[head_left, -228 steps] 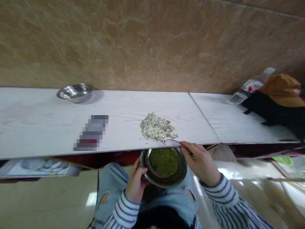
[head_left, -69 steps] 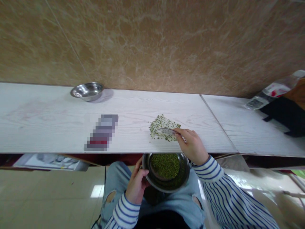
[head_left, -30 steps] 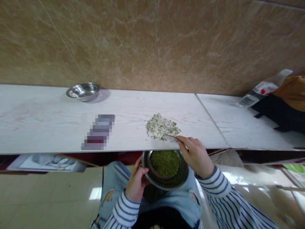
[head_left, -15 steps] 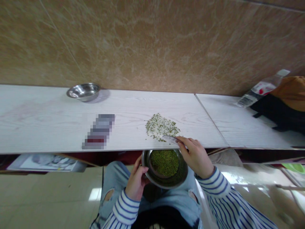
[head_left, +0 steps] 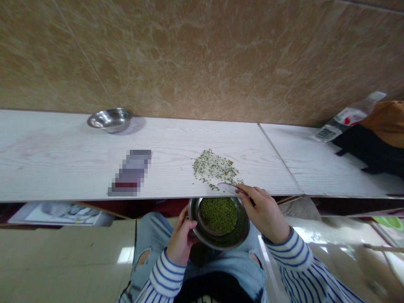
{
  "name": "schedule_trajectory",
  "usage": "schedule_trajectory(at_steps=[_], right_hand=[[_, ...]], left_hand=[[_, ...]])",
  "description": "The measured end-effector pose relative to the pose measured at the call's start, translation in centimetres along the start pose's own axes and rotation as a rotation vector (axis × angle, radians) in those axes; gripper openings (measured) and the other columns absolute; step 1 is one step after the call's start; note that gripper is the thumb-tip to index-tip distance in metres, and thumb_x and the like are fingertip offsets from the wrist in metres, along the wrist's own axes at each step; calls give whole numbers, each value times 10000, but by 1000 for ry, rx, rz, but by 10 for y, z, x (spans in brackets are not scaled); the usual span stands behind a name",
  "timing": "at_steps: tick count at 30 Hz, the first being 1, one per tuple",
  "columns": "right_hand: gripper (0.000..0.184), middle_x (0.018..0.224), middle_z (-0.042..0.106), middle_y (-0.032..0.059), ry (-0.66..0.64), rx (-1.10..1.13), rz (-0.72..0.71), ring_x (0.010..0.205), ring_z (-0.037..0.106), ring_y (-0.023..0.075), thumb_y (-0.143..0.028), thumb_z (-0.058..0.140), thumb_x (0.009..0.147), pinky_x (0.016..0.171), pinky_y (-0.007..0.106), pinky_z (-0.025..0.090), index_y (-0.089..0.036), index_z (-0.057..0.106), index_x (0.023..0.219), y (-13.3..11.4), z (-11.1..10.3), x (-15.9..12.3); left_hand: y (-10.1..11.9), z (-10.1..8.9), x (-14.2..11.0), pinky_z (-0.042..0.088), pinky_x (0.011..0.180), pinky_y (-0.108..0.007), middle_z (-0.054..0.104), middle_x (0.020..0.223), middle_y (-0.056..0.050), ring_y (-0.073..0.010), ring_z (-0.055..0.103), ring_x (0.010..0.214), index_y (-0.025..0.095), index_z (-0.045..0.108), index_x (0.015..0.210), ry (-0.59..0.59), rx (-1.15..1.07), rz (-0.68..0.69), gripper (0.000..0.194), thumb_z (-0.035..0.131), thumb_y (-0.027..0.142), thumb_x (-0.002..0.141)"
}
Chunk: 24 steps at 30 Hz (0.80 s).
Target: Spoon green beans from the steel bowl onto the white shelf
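Note:
My left hand [head_left: 181, 242] grips the left rim of a steel bowl [head_left: 221, 247], thumb on top. The bowl sits over my lap, just below the counter's front edge, and holds a heap of green mung beans [head_left: 219, 214]. In my right hand [head_left: 265, 213] is what looks like a spoon [head_left: 227, 187], held low and nearly flat on the counter. Its tip touches the near side of a thin, spread pile of white grains mixed with green beans [head_left: 214, 166]. A few beans lie close to the edge, above the bowl.
A second steel bowl [head_left: 110, 121] stands at the back left, by the marbled wall [head_left: 202, 59]. A pixelated flat object [head_left: 130, 173] lies left of the pile. At the right are a plastic bottle [head_left: 347, 120] and a black and brown bag [head_left: 375, 143]. Papers [head_left: 59, 213] fill a shelf below.
My right hand has drawn the spoon from over the pile back to its near side, bringing several beans toward the counter edge. My left hand keeps the bowl in place.

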State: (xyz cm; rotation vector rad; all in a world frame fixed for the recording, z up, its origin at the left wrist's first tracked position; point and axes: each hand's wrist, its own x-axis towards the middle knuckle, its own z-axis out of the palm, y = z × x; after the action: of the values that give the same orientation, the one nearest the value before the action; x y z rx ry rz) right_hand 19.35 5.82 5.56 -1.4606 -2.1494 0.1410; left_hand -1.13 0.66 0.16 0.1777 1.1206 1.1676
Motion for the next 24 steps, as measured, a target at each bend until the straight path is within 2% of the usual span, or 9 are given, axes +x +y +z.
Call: schedule_trajectory(at_steps=[6,11,16,24], right_hand=[[255,937,653,45,5,-6,17,844,587,167,-242,436,867,766,332,458,-206,556,1089,1,-1,-4],[261,932,653,52,1,-23,16,843,590,172,-252,420,872,755,332,463,-200,560,1085,-1,0,-4],[271,951,649,58,-32,0,11,857,586,173,-244,404,876,771,344,453,-195,556,1096,-1,0,2],[265,950,651,51,-46,-6,-6,857,586,163,-242,404,877,771,340,446,-208,564,1086,-1,-2,2]], left_hand=[[-3,-2,3,447,539,-239,588,790,15,-124,506,654,250,518,1093,-7,-2,-3,507,562,179,592],[-3,1,1,437,505,-235,580,778,12,-122,512,627,239,504,1116,-18,23,-7,519,556,178,604],[-3,5,-2,431,487,-240,592,865,2,-126,540,636,245,481,1149,-26,36,-16,524,519,161,633],[-5,2,1,443,501,-244,603,893,-1,-130,551,662,255,478,1161,-22,33,-20,543,520,153,629]])
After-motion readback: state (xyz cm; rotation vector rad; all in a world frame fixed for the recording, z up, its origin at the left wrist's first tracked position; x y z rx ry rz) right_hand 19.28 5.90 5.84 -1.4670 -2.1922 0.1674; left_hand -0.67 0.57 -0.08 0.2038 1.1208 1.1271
